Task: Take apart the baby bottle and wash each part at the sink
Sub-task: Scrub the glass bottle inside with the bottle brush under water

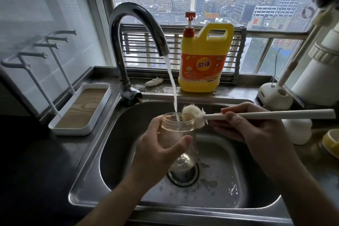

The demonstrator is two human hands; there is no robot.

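Observation:
A clear baby bottle body (177, 132) is held upright over the steel sink (117, 134), its mouth open under the running tap water (172, 86). My left hand (157, 145) grips the bottle around its middle. My right hand (247, 126) holds the long white handle of a bottle brush (194, 113), whose bristled head sits at the bottle's rim, partly inside the mouth. Water streams from the curved faucet (128, 42) into the bottle.
A yellow dish soap jug (203, 60) stands on the ledge behind the sink. A white drying rack with a tray (80, 110) sits at the left. At the right are a white brush stand (275, 95), white bottle parts (299, 130) and a yellow ring (330, 141).

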